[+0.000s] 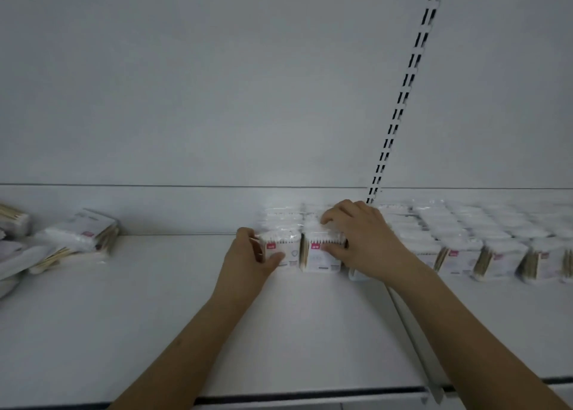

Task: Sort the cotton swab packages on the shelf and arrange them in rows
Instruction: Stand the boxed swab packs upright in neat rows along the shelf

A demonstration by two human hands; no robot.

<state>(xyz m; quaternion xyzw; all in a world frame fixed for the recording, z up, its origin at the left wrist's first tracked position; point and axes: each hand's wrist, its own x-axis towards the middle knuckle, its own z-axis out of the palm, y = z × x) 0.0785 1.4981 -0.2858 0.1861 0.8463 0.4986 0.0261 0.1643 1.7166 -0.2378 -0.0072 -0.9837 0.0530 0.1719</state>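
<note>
The left hand (248, 254) grips the left clear plastic-wrapped wooden-stick cotton swab package (280, 250) while the right hand (356, 236) pinches its upright neighbour (322, 253), with loose packages (77, 233) lying at nine o'clock, nearer the left hand.

glossy clear plastic swab packages (322, 251); matt smooth shelf (155, 301).

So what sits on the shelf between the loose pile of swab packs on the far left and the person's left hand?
In the head view, nothing: bare white shelf runs from the loose pile to the left hand, which holds the front pack.
</note>
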